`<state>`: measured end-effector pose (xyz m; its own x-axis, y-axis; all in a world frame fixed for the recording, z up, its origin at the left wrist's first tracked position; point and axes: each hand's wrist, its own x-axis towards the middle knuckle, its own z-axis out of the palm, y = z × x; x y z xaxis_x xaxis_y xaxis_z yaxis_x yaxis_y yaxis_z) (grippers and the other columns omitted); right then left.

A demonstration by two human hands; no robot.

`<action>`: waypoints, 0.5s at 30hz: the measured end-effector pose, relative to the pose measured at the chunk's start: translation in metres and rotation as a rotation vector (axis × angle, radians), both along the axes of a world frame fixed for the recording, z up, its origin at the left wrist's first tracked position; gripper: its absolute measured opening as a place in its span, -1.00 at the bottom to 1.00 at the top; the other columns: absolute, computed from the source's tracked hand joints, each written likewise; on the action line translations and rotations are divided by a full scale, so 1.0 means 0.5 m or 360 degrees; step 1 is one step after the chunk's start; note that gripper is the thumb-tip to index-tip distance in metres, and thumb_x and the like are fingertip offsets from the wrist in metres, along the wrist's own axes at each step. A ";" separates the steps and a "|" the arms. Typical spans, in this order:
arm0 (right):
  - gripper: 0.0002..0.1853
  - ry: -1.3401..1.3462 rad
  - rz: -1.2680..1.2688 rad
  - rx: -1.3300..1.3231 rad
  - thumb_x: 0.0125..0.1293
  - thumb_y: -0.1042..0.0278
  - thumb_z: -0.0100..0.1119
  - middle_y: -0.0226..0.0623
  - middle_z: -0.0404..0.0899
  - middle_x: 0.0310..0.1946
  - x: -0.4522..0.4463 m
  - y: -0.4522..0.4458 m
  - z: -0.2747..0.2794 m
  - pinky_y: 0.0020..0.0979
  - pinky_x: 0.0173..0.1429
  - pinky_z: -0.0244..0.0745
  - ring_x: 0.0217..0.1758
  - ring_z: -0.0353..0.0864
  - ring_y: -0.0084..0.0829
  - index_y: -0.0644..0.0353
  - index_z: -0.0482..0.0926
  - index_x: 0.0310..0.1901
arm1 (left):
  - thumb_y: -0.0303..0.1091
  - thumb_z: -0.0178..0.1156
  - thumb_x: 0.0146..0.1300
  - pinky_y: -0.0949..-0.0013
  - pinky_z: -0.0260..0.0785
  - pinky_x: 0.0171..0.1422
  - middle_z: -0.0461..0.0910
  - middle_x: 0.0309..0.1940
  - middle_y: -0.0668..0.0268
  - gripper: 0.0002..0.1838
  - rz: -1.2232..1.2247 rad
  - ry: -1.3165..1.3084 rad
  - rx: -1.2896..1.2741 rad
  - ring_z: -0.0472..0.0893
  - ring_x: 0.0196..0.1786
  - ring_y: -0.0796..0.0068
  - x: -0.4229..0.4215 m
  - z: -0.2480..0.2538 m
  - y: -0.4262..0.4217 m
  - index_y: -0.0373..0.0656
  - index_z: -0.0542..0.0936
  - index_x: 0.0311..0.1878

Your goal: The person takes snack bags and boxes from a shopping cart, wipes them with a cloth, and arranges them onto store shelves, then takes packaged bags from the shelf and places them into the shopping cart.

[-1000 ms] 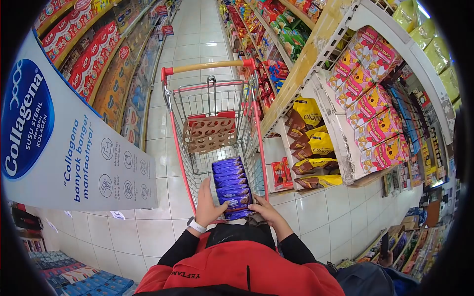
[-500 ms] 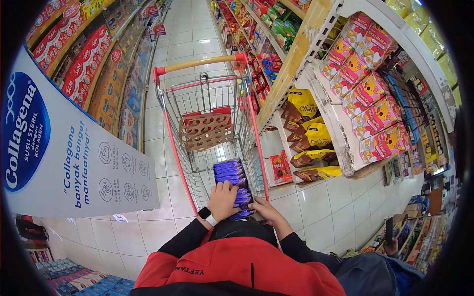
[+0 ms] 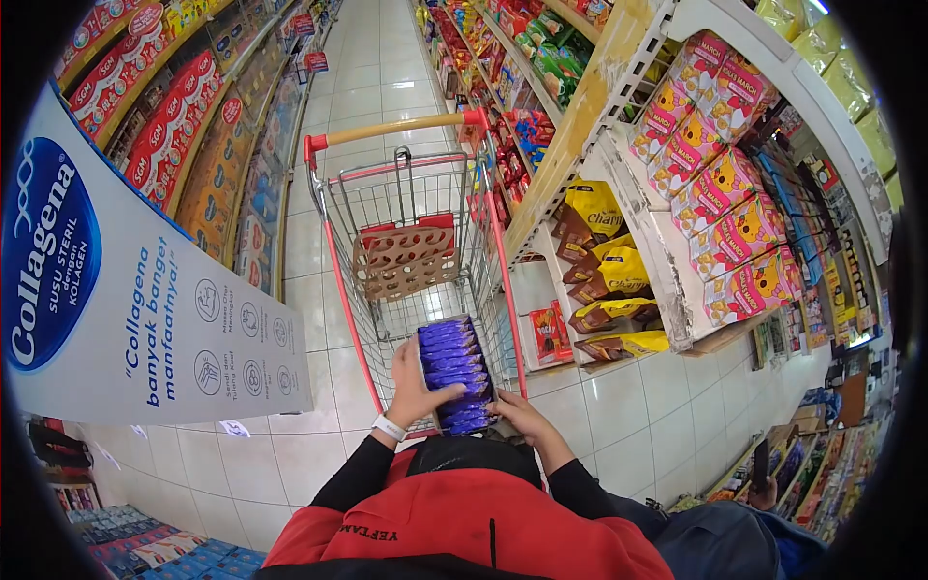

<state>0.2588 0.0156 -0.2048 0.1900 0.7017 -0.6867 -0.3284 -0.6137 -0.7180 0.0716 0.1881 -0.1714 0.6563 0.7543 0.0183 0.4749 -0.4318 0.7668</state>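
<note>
An open box of purple-wrapped snack packs (image 3: 454, 362) is between my hands, at the near end of the shopping cart (image 3: 333, 208). My left hand (image 3: 416, 389) grips its left side, with the thumb lying across the packs. On the near right corner, my right hand (image 3: 522, 416) is closed around the edge, its fingers partly hidden beneath. The packs stand in one row inside the box. Farther along in the cart is a brown panel with oval holes (image 3: 406, 263), with red behind it.
A Collagena banner (image 3: 145, 280) stands close on the left, before shelves of SGM boxes (image 3: 174, 126). At right, a shelf end holds pink Koala's March packs (image 3: 730, 227), yellow-and-brown pouches (image 3: 619, 266) and a red Pocky box (image 3: 549, 332). Another person's hand (image 3: 764, 493) holds a dark phone-like object.
My left hand has moved from on top of the packs to the box's left side, uncovering the row. My right hand stays at the near right corner.
</note>
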 end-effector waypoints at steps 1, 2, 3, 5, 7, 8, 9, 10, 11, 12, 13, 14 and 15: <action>-0.33 0.0005 0.0002 -0.0005 0.22 0.16 0.23 -0.25 0.55 0.09 -0.001 0.004 0.023 -0.43 0.20 0.40 0.11 0.52 -0.43 0.34 0.37 0.32 | 0.06 0.55 -0.10 -0.16 -0.05 0.50 -0.01 0.43 -0.24 0.31 0.0177 -0.0273 -0.0536 0.08 0.48 -0.11 -0.013 -0.055 0.000 -0.17 -0.12 0.55; -0.37 0.0182 -0.0026 -0.0044 0.23 0.15 0.23 -0.24 0.56 0.09 0.000 0.017 0.069 -0.40 0.19 0.43 0.09 0.54 -0.42 0.33 0.40 0.28 | 0.05 0.54 -0.05 -0.17 -0.06 0.51 -0.07 0.47 -0.24 0.33 0.0357 -0.0549 -0.1069 0.03 0.52 -0.08 -0.021 -0.082 0.000 -0.18 -0.21 0.56; -0.40 0.0361 -0.0054 -0.0085 0.24 0.13 0.22 -0.24 0.56 0.09 -0.001 0.024 0.094 -0.37 0.17 0.45 0.07 0.56 -0.40 0.31 0.43 0.24 | 0.01 0.47 0.09 -0.13 0.01 0.50 -0.18 0.52 -0.19 0.32 0.0440 -0.0449 -0.1807 -0.03 0.57 0.05 -0.022 0.039 -0.001 -0.17 -0.38 0.55; -0.43 0.0417 -0.0085 -0.0080 0.24 0.12 0.21 -0.24 0.56 0.08 -0.006 0.024 0.083 -0.36 0.15 0.47 0.06 0.58 -0.39 0.29 0.44 0.21 | 0.00 0.43 0.14 -0.13 0.08 0.47 -0.17 0.53 -0.16 0.29 0.0448 -0.0593 -0.2111 0.02 0.55 0.05 -0.031 0.008 -0.018 -0.17 -0.40 0.55; -0.46 0.0464 -0.0119 -0.0070 0.25 0.11 0.20 -0.23 0.57 0.08 -0.004 0.028 0.073 -0.34 0.13 0.50 0.04 0.59 -0.38 0.28 0.46 0.18 | 0.01 0.35 0.23 -0.14 0.16 0.43 -0.13 0.54 -0.08 0.21 0.0422 -0.0827 -0.2387 0.09 0.53 0.04 -0.028 -0.008 -0.027 -0.18 -0.39 0.55; -0.43 0.0412 -0.0094 -0.0056 0.25 0.10 0.20 -0.24 0.56 0.09 -0.002 0.029 0.068 -0.35 0.13 0.49 0.05 0.59 -0.39 0.27 0.44 0.21 | 0.01 0.35 0.23 -0.14 0.16 0.43 -0.13 0.54 -0.08 0.21 0.0424 -0.0826 -0.2392 0.09 0.53 0.04 -0.030 -0.015 -0.028 -0.18 -0.39 0.55; -0.41 0.0358 -0.0068 -0.0042 0.25 0.09 0.20 -0.24 0.56 0.09 -0.001 0.032 0.071 -0.35 0.13 0.49 0.06 0.58 -0.39 0.26 0.42 0.24 | 0.04 0.33 0.23 -0.13 0.17 0.43 -0.11 0.54 -0.07 0.20 0.0376 -0.0835 -0.2395 0.10 0.53 0.03 -0.027 -0.008 -0.023 -0.17 -0.39 0.55; -0.41 0.0355 -0.0066 -0.0047 0.25 0.09 0.20 -0.24 0.56 0.09 -0.002 0.033 0.075 -0.35 0.13 0.49 0.06 0.58 -0.39 0.26 0.42 0.24 | 0.08 0.32 0.24 -0.12 0.18 0.42 -0.09 0.53 -0.06 0.20 0.0327 -0.0846 -0.2396 0.10 0.53 0.02 -0.024 -0.001 -0.016 -0.16 -0.38 0.55; -0.38 0.0297 -0.0042 -0.0005 0.25 0.09 0.20 -0.22 0.56 0.10 -0.005 0.036 0.079 -0.35 0.16 0.48 0.07 0.58 -0.38 0.28 0.41 0.26 | 0.10 0.30 0.24 -0.08 0.21 0.42 -0.05 0.52 -0.03 0.18 0.0279 -0.0754 -0.2378 0.13 0.51 0.02 -0.026 0.009 -0.009 -0.13 -0.35 0.56; -0.35 0.0239 -0.0019 0.0040 0.24 0.08 0.20 -0.19 0.55 0.11 -0.006 0.038 0.083 -0.35 0.18 0.46 0.09 0.57 -0.38 0.31 0.39 0.28 | 0.10 0.30 0.24 -0.08 0.21 0.42 -0.05 0.52 -0.03 0.18 0.0281 -0.0760 -0.2379 0.13 0.51 0.02 -0.028 -0.012 -0.008 -0.13 -0.35 0.56; -0.35 0.0236 -0.0016 0.0041 0.24 0.08 0.20 -0.19 0.55 0.11 -0.006 0.037 0.072 -0.35 0.18 0.46 0.09 0.57 -0.38 0.31 0.39 0.28 | 0.16 0.25 0.25 -0.07 0.21 0.42 0.04 0.49 0.05 0.08 0.0268 -0.0770 -0.2326 0.15 0.50 0.10 -0.027 -0.040 -0.005 -0.09 -0.22 0.55; -0.33 0.0116 0.0007 0.0044 0.24 0.08 0.21 -0.17 0.54 0.12 -0.007 0.033 0.053 -0.35 0.21 0.43 0.11 0.55 -0.36 0.35 0.37 0.30 | 0.22 0.21 0.26 -0.07 0.22 0.43 0.13 0.45 0.14 0.00 0.0256 -0.0779 -0.2274 0.18 0.48 0.17 -0.029 -0.066 -0.005 -0.05 -0.09 0.54; -0.30 -0.0004 0.0027 0.0047 0.24 0.08 0.22 -0.14 0.53 0.13 -0.012 0.037 0.061 -0.35 0.24 0.41 0.14 0.54 -0.35 0.38 0.34 0.31 | 0.22 0.21 0.26 -0.07 0.22 0.43 0.13 0.45 0.14 0.00 0.0254 -0.0779 -0.2273 0.18 0.48 0.17 -0.030 -0.059 -0.004 -0.05 -0.09 0.54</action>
